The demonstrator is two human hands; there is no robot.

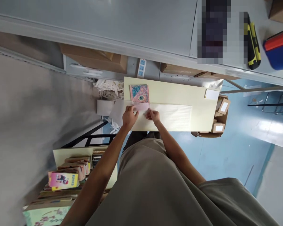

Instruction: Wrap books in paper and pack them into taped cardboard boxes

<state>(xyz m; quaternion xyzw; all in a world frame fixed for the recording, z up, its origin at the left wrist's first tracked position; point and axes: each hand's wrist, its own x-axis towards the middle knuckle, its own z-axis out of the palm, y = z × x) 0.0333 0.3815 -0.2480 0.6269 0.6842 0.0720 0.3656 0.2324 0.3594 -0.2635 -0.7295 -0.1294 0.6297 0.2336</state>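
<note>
A small book (139, 93) with a pink and blue cover and a large eye on it lies on the pale tabletop (174, 92). A translucent sheet (141, 106) covers its near edge. My left hand (130, 116) is closed at the left part of this sheet, fingers curled by its near side. At the sheet's right corner, below the book, my right hand (152, 115) pinches with thumb and fingertips. Under and beside my right hand stretches a long white sheet (176, 116), flat on the table. My fingertips are small in view and partly hidden.
A white box (211, 94) lies at the table's right end, beside a carton (223, 121) of small boxes. Shredded paper (109, 88) is at the left. Stacked books (63, 180) stand lower left. A power strip (141, 67) and a grey shelf (96, 25) are beyond.
</note>
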